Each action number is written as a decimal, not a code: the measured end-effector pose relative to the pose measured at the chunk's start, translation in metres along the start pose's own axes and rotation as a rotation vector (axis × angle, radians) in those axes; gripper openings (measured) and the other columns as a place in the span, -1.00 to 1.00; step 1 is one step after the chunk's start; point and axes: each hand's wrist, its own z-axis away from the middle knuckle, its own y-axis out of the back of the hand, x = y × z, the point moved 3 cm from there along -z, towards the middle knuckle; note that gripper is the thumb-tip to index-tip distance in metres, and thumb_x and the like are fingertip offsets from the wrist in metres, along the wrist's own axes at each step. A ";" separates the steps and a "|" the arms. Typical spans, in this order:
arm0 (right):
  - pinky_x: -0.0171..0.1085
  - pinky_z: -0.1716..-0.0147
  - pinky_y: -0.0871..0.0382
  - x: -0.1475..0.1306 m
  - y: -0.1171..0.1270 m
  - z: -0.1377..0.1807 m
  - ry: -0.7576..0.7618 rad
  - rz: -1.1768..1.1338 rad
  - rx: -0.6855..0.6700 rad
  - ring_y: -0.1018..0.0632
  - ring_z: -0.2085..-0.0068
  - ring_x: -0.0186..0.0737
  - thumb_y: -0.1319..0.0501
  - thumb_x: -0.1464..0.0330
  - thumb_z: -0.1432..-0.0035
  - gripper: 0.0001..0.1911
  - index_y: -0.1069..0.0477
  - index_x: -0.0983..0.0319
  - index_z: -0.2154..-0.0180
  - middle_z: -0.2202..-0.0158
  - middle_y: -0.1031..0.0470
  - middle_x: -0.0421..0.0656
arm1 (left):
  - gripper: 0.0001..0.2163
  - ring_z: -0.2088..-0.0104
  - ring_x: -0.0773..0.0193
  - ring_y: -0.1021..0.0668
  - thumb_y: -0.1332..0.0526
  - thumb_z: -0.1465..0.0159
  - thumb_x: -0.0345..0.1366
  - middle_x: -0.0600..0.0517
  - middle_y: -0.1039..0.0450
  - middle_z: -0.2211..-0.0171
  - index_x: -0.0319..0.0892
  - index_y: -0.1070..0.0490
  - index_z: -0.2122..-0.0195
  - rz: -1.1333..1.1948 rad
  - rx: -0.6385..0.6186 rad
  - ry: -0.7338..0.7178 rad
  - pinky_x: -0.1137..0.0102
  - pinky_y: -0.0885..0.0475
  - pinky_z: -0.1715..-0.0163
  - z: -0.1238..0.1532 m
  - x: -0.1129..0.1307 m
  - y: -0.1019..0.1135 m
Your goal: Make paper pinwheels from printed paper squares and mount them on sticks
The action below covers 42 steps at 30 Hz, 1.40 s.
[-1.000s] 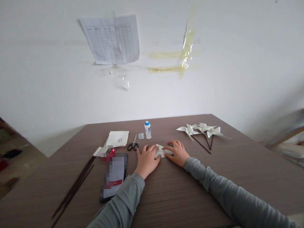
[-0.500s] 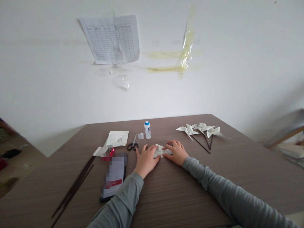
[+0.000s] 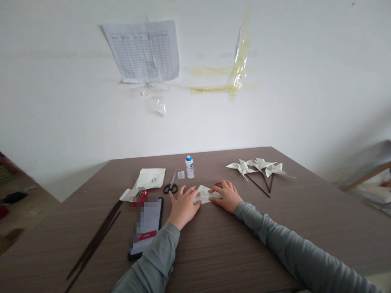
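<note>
A small whitish sheet of paper (image 3: 204, 194) with faint markings lies on the table between my two hands. My left hand (image 3: 184, 206) is open, its fingers spread and their tips on the paper's left side. On the right side, the thumb and curled fingers of my right hand (image 3: 227, 196) hold the paper down, hiding that end. Just left of my left hand lie black-handled scissors (image 3: 171, 186). Beyond the paper stands a white bottle (image 3: 190, 167) with a blue cap, beside a small clear plastic piece (image 3: 181, 175).
Several paper pinwheels (image 3: 261, 166) on dark sticks lie at the back right. A stack of paper squares (image 3: 152, 178), a red-and-white packet (image 3: 141, 194), a phone (image 3: 148, 228) and thin dark sticks (image 3: 96, 240) occupy the left. A wall (image 3: 207, 126) rises behind the table.
My left hand has slid slightly left and toward me across the paper, uncovering more of its middle. My right hand stays where it was.
</note>
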 end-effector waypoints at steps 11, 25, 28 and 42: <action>0.45 -0.73 -0.37 0.004 -0.001 -0.002 -0.005 -0.022 -0.009 -0.51 -0.67 0.43 -0.55 0.11 -0.65 -0.60 -0.87 -0.13 -0.40 -0.57 -0.64 0.02 | -0.51 -0.89 -0.40 -0.29 -0.26 -0.74 -0.35 -0.03 -0.46 -0.83 0.24 -0.77 -0.53 -0.070 -0.067 0.059 -0.83 -0.13 -0.75 0.014 -0.014 0.009; 0.45 -0.71 -0.38 0.010 -0.004 -0.004 0.015 -0.026 0.010 -0.52 -0.64 0.42 -0.55 0.08 -0.63 -0.61 -0.87 -0.17 -0.37 -0.54 -0.66 0.00 | -0.30 -0.90 -0.46 -0.24 -0.12 -0.72 -0.38 -0.20 -0.35 -0.87 0.30 -0.52 -0.79 -0.117 -0.065 0.089 -0.80 -0.17 -0.74 0.022 -0.031 0.003; 0.47 -0.71 -0.36 0.011 -0.005 -0.004 0.019 -0.036 0.001 -0.51 -0.64 0.43 -0.52 0.07 -0.65 -0.60 -0.86 -0.15 -0.39 -0.55 -0.64 0.02 | -0.30 -0.91 -0.48 -0.22 -0.12 -0.73 -0.34 -0.22 -0.29 -0.90 0.28 -0.47 -0.83 -0.135 -0.082 0.104 -0.76 -0.18 -0.75 0.022 -0.033 0.004; 0.46 -0.74 -0.36 0.005 0.001 0.000 0.003 -0.026 -0.001 -0.54 -0.66 0.42 -0.55 0.14 -0.65 -0.62 -0.87 -0.11 -0.39 -0.55 -0.66 0.02 | -0.28 -0.92 -0.47 -0.20 -0.16 -0.71 -0.32 -0.27 -0.23 -0.92 0.16 -0.40 -0.87 -0.141 -0.073 0.117 -0.72 -0.19 -0.76 0.020 -0.045 0.006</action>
